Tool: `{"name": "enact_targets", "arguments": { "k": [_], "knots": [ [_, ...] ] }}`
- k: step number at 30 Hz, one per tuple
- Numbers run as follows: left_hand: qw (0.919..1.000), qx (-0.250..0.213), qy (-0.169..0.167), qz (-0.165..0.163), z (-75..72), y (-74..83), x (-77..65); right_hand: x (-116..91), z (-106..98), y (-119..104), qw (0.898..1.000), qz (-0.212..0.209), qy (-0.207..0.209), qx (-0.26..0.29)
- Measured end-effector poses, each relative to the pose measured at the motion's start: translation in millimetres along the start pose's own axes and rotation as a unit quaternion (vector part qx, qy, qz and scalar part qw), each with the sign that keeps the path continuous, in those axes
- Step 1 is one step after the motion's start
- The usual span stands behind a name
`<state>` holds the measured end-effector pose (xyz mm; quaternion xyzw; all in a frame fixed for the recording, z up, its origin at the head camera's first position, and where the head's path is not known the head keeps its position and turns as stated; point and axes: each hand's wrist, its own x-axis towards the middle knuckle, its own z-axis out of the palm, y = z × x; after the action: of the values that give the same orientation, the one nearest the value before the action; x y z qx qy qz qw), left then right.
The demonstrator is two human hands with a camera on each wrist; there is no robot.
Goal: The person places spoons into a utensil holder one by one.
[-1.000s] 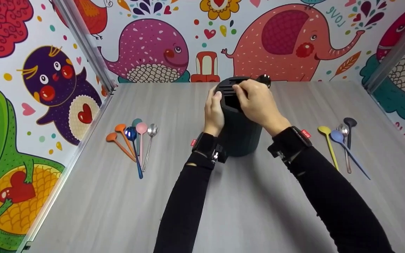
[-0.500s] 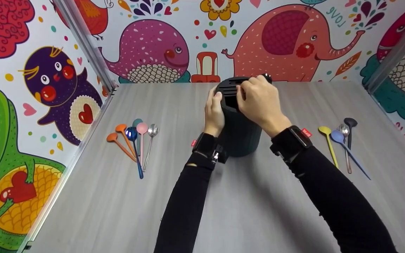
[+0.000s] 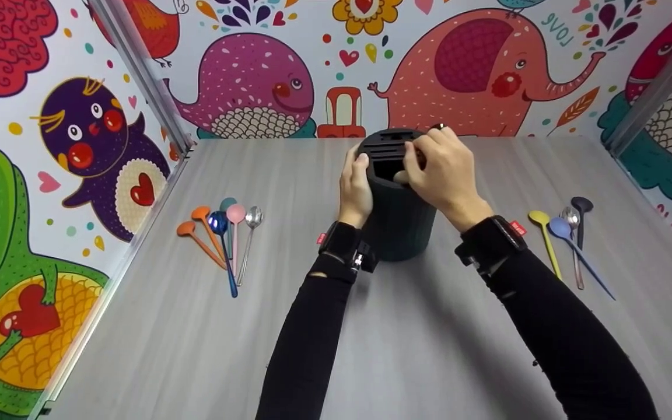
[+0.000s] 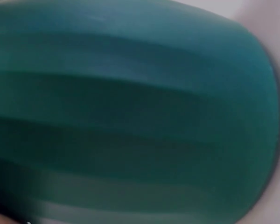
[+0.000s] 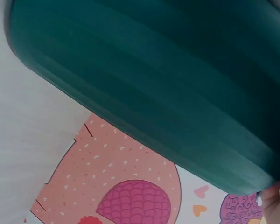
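A dark green ribbed utensil holder [image 3: 397, 227] stands upright on the table, with slots and a larger opening in its black top. My left hand [image 3: 354, 189] grips its left side, fingers wrapped round the wall. Over the right part of the top, my right hand [image 3: 441, 166] has curled fingers, its thumb at the opening. A shiny dark rounded piece [image 3: 440, 126], perhaps a spoon's bowl, peeks out behind the knuckles. What those right fingertips hold is hidden. The green wall [image 4: 130, 116] fills the left wrist view. In the right wrist view, left-hand fingertips [image 5: 276, 203] touch the holder.
Several spoons, including an orange one [image 3: 185, 227], a pink one [image 3: 235, 214] and a blue one [image 3: 218, 223], lie fanned at left. A yellow spoon [image 3: 539, 217], a periwinkle one [image 3: 559, 227] and others lie at right. Printed panels [image 3: 254, 76] enclose the table's back and sides.
My right hand has shifted slightly right across the holder's top, its thumb now apart from the index finger. The left hand and the holder have stayed in place.
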<state>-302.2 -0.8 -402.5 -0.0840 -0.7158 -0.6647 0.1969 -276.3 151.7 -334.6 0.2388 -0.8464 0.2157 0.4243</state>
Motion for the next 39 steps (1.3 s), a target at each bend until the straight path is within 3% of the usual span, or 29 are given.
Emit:
{"name": "enact_targets", "arguments": {
  "k": [15,22,32,39],
  "knots": [
    [0.9999,0.01,-0.002,-0.002,-3.3,0.6,-1.9,2.1,-24.9,11.3,0.998,0.032,0.011,0.046],
    [0.9998,0.018,-0.008,0.004,-2.1,1.7,-1.3,-1.7,-40.5,30.3,0.995,0.053,0.049,0.074],
    [0.9996,0.027,-0.008,-0.004,-0.2,2.2,-0.9,-28.2,-52.2,64.4,0.993,0.108,0.008,0.042],
    [0.9997,0.021,-0.009,-0.001,-1.0,1.5,-0.6,-41.7,-57.7,79.7,0.985,0.161,-0.054,0.024]
  ]
}}
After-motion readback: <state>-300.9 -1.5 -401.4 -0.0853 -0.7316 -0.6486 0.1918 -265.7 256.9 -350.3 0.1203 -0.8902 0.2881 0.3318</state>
